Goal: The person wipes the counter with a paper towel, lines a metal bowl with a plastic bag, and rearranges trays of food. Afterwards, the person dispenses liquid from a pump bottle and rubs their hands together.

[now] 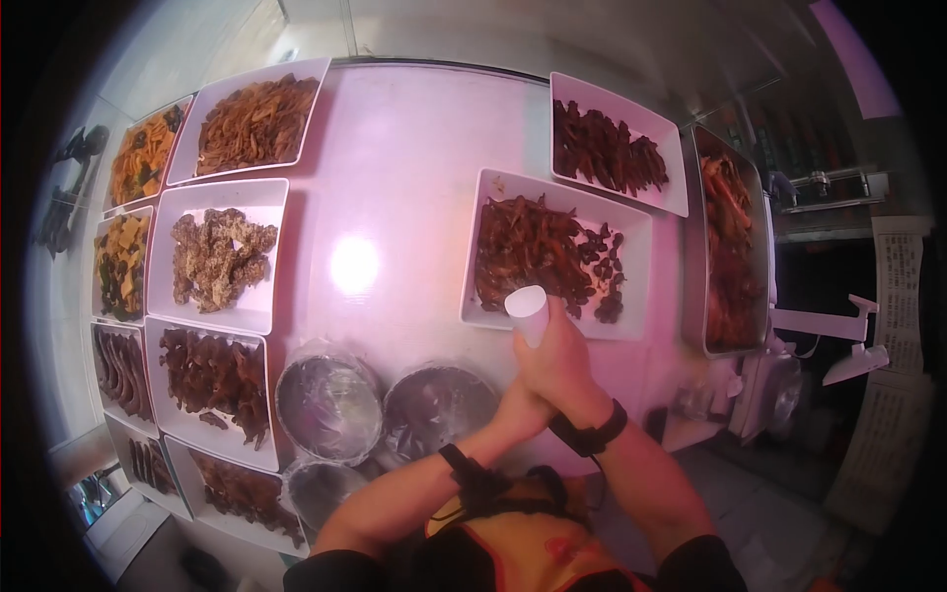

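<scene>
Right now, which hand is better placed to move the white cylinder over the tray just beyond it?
Probably right: the right hand holds the white cylinder, near the tray. The left hand sits behind, against the right.

Ten white trays (271,306) show: eight left of the fingers (555,314), in two columns of four, and two on the other side, one just ahead of the fingertips and one farther off, ahead and to the right. One deeper tray (698,286) with a metallic rim lies well to the right of the fingers. Three round, plastic-covered bowls (330,407) are to their left, nearer than the trays ahead. One white cylinder (531,314) is within the fingers. Behind them are two hands (560,363) and two black wristbands (602,434).
</scene>
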The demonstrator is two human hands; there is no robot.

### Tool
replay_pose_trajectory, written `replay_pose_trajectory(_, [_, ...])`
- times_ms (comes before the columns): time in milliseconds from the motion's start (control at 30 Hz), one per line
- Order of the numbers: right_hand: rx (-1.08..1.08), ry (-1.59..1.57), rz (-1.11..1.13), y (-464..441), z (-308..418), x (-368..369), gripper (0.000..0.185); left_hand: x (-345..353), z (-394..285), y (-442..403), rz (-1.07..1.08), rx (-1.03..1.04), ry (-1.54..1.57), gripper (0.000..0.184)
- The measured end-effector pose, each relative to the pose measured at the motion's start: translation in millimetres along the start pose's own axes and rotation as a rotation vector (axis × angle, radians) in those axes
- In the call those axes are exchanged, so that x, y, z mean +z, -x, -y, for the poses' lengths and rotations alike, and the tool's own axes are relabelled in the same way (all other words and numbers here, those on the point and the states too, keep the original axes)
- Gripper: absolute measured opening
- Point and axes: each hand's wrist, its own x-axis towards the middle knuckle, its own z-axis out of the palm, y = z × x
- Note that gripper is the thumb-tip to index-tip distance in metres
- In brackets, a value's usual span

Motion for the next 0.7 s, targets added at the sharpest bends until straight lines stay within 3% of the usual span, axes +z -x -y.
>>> replay_pose_trajectory(100, [0.030,0.003,0.000,-8.3,0.6,-2.2,0.053,-2.3,-7.0,-6.1,-0.008,-0.050,-0.015,0.055])
replay_pose_trajectory(167, [-0.221,-0.113,-0.161,-15.0,-2.9,-0.9,0.052,-6.1,-17.3,-14.2,0.001,-0.032,-0.007,0.057])
replay_pose_trajectory(200, [-0.221,-0.109,-0.162,-18.5,-2.0,-3.6,0.052,-7.7,-23.7,-18.7,0.011,-0.018,-0.005,0.059])
replay_pose_trajectory(233, [-0.114,-0.077,-0.121,-22.3,1.0,-7.1,0.052,-8.7,-29.0,-22.5,0.011,-0.016,-0.004,0.059])
replay_pose_trajectory(300, [-0.011,-0.047,-0.080,-29.9,8.4,-13.2,0.052,-11.6,-38.2,-28.7,-0.026,0.084,-0.129,0.039])
replay_pose_trajectory(367, [0.109,-0.032,-0.033,-37.1,12.5,-18.4,0.053,-14.7,-44.4,-34.2,0.000,0.014,-0.152,0.050])
replay_pose_trajectory(433, [0.077,-0.033,-0.014,-40.2,10.5,-20.8,0.052,-14.1,-49.0,-35.2,0.027,-0.061,-0.168,0.061])
replay_pose_trajectory(500, [0.042,-0.031,0.004,-43.2,8.7,-21.4,0.051,-12.7,-52.7,-35.1,-0.012,-0.084,-0.057,0.045])
replay_pose_trajectory(567, [-0.114,-0.089,-0.068,-43.2,6.2,-19.0,0.048,-10.7,-46.8,-34.7,-0.048,-0.062,-0.072,0.045])
replay_pose_trajectory(700, [0.021,-0.046,-0.007,-47.5,9.3,-15.9,0.049,-14.8,-41.7,-38.9,-0.047,-0.053,-0.111,0.045])
